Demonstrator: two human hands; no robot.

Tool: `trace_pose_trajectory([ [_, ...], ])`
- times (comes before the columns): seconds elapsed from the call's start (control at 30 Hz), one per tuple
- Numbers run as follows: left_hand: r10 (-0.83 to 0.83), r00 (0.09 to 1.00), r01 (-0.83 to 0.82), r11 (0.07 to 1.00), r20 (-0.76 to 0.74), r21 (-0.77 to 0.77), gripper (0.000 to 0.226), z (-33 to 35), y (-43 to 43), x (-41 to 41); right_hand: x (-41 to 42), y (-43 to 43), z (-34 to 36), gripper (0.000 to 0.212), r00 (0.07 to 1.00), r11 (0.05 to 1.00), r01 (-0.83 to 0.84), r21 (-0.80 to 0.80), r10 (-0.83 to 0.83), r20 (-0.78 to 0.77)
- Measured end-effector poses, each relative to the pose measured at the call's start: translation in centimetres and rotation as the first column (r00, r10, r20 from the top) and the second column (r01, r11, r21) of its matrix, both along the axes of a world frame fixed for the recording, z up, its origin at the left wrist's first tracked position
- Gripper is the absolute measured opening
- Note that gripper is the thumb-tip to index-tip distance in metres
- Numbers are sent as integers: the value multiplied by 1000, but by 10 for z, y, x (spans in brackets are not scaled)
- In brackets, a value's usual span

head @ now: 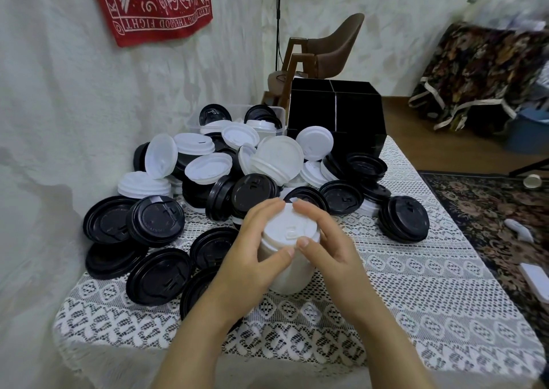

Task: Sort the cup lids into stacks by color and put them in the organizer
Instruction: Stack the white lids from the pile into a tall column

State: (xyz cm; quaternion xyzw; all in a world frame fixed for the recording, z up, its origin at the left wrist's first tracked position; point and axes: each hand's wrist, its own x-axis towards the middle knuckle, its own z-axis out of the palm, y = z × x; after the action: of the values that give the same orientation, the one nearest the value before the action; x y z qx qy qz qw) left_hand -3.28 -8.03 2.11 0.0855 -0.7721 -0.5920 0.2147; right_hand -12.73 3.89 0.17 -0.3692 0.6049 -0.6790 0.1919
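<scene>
Gripped between curled left hand (252, 258) and right hand (325, 250): tall, neat stack of white cup lids (289, 229), sip tab on top.

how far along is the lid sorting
Early. Done: one stack of white lids is built. In hand: the left hand and right hand both grip that stack. Left: a big mixed pile of black and white lids lies unsorted, and no lids show in the black organizer.
</scene>
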Motion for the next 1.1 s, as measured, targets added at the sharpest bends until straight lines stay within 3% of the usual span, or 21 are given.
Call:
trace_pose_trajectory([
  [0.33,-2,1000,2,1000,19,8,51,7,-6,6,4,-1,4,46,998,998,-42,48,41,37],
  [0.43,-6,1000,5,1000,22,10,51,7,-7,6,-1,2,2,44,997,998,39,38,-42,72],
  [0.5,-8,999,7,1000,36,15,51,6,-8,6,-10,6,-4,33,975,968,222,118,-223,-2],
  [0.57,-11,999,10,1000,48,18,52,6,-10,6,-25,12,-11,36,906,851,419,316,-370,-204],
  [0.67,-19,999,18,1000,50,19,51,6,-10,5,-43,19,-19,54,835,652,534,539,-306,-458],
  [0.77,-29,998,28,999,47,18,51,7,-9,4,-55,14,-20,64,809,549,573,608,-260,-528],
  [0.83,-33,998,32,999,45,17,51,7,-9,3,-62,8,-18,66,809,522,576,629,-253,-531],
  [1.0,-39,998,38,999,47,21,51,6,-11,3,-70,-5,-12,64,833,592,518,618,-184,-522],
  [1.1,-40,998,39,999,46,22,53,6,-10,3,-75,-5,-10,66,789,552,554,623,-109,-605],
])
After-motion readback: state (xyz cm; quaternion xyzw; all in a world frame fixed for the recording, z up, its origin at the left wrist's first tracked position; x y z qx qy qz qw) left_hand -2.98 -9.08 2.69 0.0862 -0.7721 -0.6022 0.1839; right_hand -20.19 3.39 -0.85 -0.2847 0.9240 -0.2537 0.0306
